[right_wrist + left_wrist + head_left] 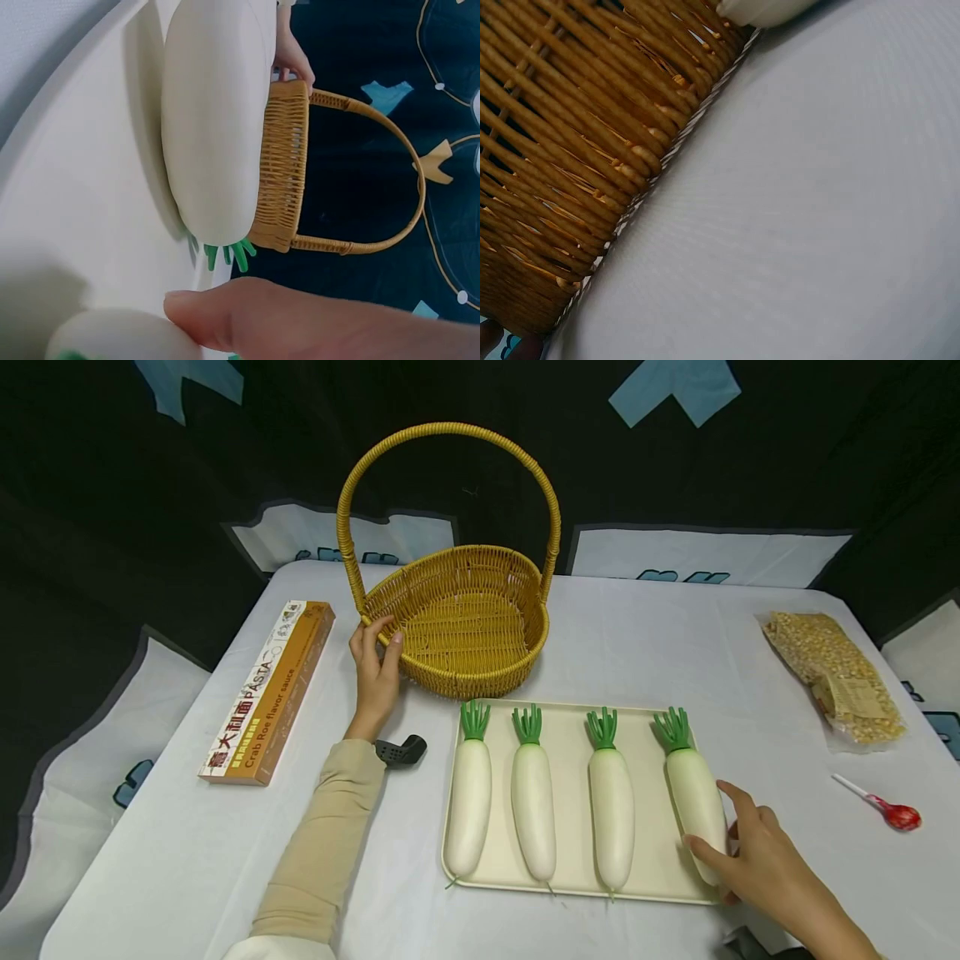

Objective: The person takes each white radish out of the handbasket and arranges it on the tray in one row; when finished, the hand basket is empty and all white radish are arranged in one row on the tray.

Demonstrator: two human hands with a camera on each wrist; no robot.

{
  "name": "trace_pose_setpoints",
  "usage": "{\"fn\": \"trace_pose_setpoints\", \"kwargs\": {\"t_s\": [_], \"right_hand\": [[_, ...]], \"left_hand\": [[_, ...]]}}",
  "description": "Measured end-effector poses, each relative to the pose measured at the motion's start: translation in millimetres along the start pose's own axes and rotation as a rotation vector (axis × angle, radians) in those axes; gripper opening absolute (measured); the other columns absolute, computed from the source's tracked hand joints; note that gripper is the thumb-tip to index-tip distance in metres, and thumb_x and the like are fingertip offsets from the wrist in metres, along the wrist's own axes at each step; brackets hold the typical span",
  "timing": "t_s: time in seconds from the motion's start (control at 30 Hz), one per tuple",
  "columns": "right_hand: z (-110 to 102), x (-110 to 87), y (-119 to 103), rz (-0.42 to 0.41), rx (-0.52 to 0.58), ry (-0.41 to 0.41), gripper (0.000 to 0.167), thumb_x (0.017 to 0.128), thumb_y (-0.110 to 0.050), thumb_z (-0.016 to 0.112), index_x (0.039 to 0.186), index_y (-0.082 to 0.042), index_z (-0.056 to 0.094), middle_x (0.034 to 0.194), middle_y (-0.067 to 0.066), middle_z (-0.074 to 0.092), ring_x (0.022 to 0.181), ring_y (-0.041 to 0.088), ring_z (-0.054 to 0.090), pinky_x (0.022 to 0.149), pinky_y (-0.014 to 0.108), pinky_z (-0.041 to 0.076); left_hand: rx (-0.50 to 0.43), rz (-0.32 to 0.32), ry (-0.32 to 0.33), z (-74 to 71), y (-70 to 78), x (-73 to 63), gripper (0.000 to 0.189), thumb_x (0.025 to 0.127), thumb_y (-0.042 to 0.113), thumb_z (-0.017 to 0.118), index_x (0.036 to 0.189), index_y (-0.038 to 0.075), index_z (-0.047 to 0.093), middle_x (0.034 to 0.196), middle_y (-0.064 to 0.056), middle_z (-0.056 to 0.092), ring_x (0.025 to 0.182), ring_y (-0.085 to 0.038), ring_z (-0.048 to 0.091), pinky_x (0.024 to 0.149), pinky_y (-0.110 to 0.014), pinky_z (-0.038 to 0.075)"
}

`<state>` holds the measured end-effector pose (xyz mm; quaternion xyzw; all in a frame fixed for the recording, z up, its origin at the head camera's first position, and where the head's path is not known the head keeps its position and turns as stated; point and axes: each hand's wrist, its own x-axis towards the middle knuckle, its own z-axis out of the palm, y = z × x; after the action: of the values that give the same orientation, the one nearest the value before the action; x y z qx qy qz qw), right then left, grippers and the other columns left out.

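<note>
On a cream tray (570,827) lie several white radishes with green tops, side by side. My right hand (765,860) is around the rightmost radish (696,797), thumb on its left and fingers along its right side. The right wrist view shows the thumb (217,311) against that radish, with a neighbouring radish (214,120) beyond. Behind the tray stands a yellow wicker basket (480,681) with a tall hoop handle, nothing inside. My left hand (377,681) grips its front-left rim. Woven basket wall (577,127) fills much of the left wrist view; most of that hand is hidden there.
To the left lies a long pasta box (270,693). A bag of corn kernels (836,672) rests at the back right, with a red lollipop (896,814) in front of it. Everything stands on a white-covered table (172,860); a dark curtain (285,443) hangs behind.
</note>
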<state>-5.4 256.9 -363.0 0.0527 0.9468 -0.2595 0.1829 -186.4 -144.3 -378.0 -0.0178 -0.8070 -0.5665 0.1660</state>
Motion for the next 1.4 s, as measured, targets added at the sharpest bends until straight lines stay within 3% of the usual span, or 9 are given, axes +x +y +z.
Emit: {"fn": "trace_pose_setpoints", "kwargs": {"t_s": [0.23,0.5,0.77,0.97,1.07,1.2,1.3,1.4], "right_hand": [[1.5,-2.6,-3.1,-0.003,-0.009,0.019,0.087,0.086,-0.043,0.057,0.141,0.002,0.007,0.095,0.024,0.037,0.042,0.012,0.052,0.055,0.028,0.040],[2.0,-2.3,-6.8,0.008,-0.094,0.043,0.094,0.081,-0.055,0.057,0.142,-0.001,0.010,0.094,0.023,0.036,0.056,0.017,0.043,0.047,0.028,0.035],[0.0,-3.7,-11.6,0.025,-0.116,0.063,0.097,0.079,-0.061,0.055,0.142,-0.002,0.010,0.098,0.026,0.034,0.057,0.019,0.044,0.045,0.029,0.033],[-2.7,-2.9,-21.6,-0.020,-0.106,0.114,0.093,0.080,-0.058,0.056,0.142,-0.003,0.015,0.100,0.024,0.036,0.062,0.018,0.046,0.046,0.028,0.035],[-1.6,-3.2,-32.1,-0.125,-0.082,0.221,0.083,0.081,-0.050,0.060,0.140,-0.006,0.024,0.095,0.018,0.040,0.065,0.014,0.046,0.047,0.025,0.035],[1.8,0.3,-47.0,-0.398,0.037,0.479,0.060,0.079,-0.023,0.070,0.130,-0.009,0.044,0.091,0.007,0.045,0.075,0.007,0.046,0.058,0.017,0.040],[1.3,5.4,-58.5,-0.637,0.151,0.661,0.047,0.076,-0.009,0.071,0.120,-0.006,0.055,0.094,0.007,0.050,0.086,0.004,0.046,0.076,0.011,0.039],[-4.0,9.2,-73.2,-0.819,0.241,0.770,0.034,0.083,-0.018,0.065,0.110,0.002,0.060,0.097,0.015,0.053,0.096,0.003,0.047,0.086,0.011,0.035]], "left_hand": [[0.002,-0.002,-0.004,-0.6,-0.5,-0.2,0.039,0.097,0.022,0.038,0.132,0.006,0.037,0.143,-0.023,0.010,0.133,-0.038,0.020,0.105,-0.055,0.022],[0.008,-0.006,-0.001,-1.8,-1.1,0.5,0.039,0.097,0.022,0.038,0.132,0.006,0.036,0.143,-0.024,0.010,0.133,-0.039,0.020,0.105,-0.055,0.021],[0.006,-0.002,-0.004,-2.9,-0.3,0.7,0.040,0.097,0.022,0.037,0.133,0.004,0.036,0.143,-0.024,0.009,0.134,-0.039,0.017,0.106,-0.056,0.019],[0.012,-0.013,-0.003,-1.5,-28.4,11.5,0.039,0.097,0.027,0.038,0.134,0.014,0.036,0.145,-0.016,0.009,0.135,-0.034,0.018,0.105,-0.055,0.021],[0.026,-0.020,-0.003,-0.9,-37.5,14.1,0.039,0.096,0.035,0.037,0.133,0.021,0.037,0.145,-0.012,0.009,0.135,-0.031,0.019,0.105,-0.054,0.022],[0.139,-0.064,-0.059,-5.9,-31.9,15.0,0.047,0.095,0.046,0.033,0.135,0.023,0.032,0.145,-0.012,0.010,0.131,-0.038,0.027,0.102,-0.056,0.026],[0.344,-0.149,-0.213,-20.3,-11.9,18.0,0.058,0.092,0.056,0.029,0.141,0.024,0.024,0.145,-0.019,0.016,0.126,-0.045,0.031,0.099,-0.059,0.028],[0.543,-0.217,-0.433,-41.6,18.4,20.4,0.068,0.091,0.060,0.027,0.146,0.022,0.013,0.146,-0.025,0.020,0.128,-0.049,0.027,0.100,-0.061,0.025]]}}
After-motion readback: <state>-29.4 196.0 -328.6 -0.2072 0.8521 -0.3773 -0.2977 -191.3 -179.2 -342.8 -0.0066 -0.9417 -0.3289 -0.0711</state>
